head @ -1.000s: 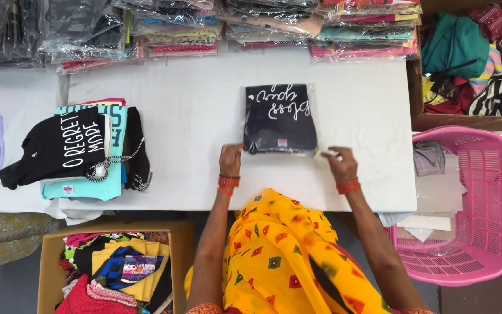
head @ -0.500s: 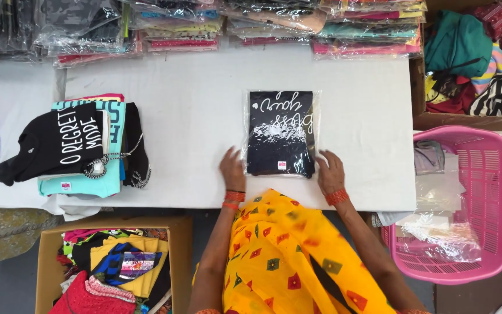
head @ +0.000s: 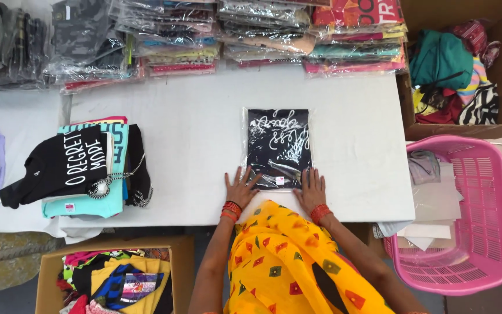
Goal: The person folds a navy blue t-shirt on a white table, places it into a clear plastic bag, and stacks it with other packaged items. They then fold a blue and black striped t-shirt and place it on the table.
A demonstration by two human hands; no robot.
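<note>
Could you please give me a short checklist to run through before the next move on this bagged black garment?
1. Bagged black garment lies flat on the white table: ok.
2. Left hand rests at its near left corner: ok.
3. Right hand rests at its near right corner: ok.
4. Bag's open end sealed: cannot tell.
5. Table bare right around the bag: ok.
6. Pink basket has room: ok.

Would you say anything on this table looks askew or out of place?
Yes: the black shirt atop the folded stack lies crooked, a sleeve hanging past the white table's edge. The bagged black garment lies square.
</note>
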